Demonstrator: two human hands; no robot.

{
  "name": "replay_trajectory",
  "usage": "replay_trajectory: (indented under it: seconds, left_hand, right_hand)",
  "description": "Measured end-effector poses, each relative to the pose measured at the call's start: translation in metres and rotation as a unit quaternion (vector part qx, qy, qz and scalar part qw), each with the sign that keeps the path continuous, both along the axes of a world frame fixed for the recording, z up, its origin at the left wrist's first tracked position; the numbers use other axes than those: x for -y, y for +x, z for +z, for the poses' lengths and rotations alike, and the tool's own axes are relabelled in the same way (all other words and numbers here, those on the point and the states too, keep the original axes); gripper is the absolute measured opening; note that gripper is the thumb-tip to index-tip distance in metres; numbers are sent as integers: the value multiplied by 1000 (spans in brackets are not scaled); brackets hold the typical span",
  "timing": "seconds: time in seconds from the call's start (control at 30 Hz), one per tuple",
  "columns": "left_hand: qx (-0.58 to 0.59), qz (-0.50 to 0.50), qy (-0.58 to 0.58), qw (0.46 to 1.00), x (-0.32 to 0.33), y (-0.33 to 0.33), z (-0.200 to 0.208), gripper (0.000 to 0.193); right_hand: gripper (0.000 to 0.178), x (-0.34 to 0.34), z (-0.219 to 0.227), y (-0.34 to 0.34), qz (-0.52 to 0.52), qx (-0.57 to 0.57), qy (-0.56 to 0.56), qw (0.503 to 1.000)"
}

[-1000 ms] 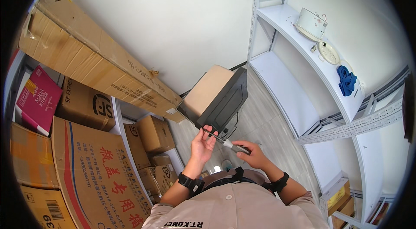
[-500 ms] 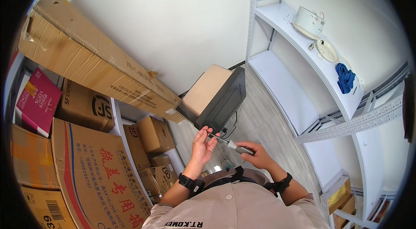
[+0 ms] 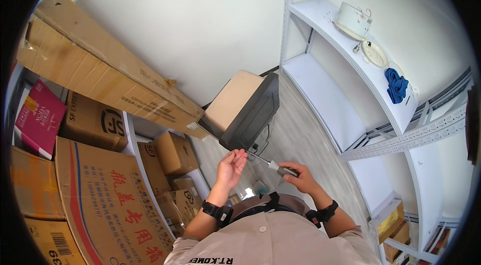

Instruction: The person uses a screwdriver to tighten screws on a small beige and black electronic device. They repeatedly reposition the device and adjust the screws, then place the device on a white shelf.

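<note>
My right hand is wrapped round the grey and dark handle of a screwdriver. Its thin metal shaft points up and left toward my left hand, which is closed with its fingertips pinched together beside the tip. Whatever small thing those fingertips may hold is too small to make out. Just beyond both hands stands a dark box-shaped piece of equipment with a tan panel on top and a black cable by its near side.
A long cardboard carton leans along the left, above shelves with several cardboard boxes and a magenta carton. White metal shelving curves round the right, bearing a white round pot-like container, a pale lid and a blue cloth.
The screwdriver and my right hand have shifted slightly right, and its tip has drawn away from between my left fingers. The left fingers have come closer together. The view has turned slightly.
</note>
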State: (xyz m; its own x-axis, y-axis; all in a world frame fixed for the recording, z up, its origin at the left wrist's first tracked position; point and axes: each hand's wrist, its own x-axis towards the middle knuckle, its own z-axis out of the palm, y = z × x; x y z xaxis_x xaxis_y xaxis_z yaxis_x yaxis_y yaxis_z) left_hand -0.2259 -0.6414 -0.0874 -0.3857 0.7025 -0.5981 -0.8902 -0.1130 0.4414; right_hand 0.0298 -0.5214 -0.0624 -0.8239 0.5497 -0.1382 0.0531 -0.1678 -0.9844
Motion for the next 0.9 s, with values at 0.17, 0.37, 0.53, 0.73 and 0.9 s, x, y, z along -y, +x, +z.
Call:
replay_trajectory:
  seconds: [0.17,0.37,0.53,0.73,0.9]
  left_hand:
    - [87,-1,-4,996,6,-1,-20,18]
    - [118,-73,-4,990,-1,4,-42,21]
    - [89,-158,-117,976,-21,7,-82,29]
    - [22,-136,-160,977,-67,24,-132,22]
    - [-11,-45,-150,988,-109,36,-182,23]
  right_hand:
    - [38,-7,-20,7,-56,37,-61,996]
    - [38,-27,-51,12,-77,56,-57,994]
    - [39,-49,-103,13,-62,55,-25,996]
    - [41,-86,-157,11,21,84,-46,995]
    - [38,-119,-184,-2,86,83,-61,991]
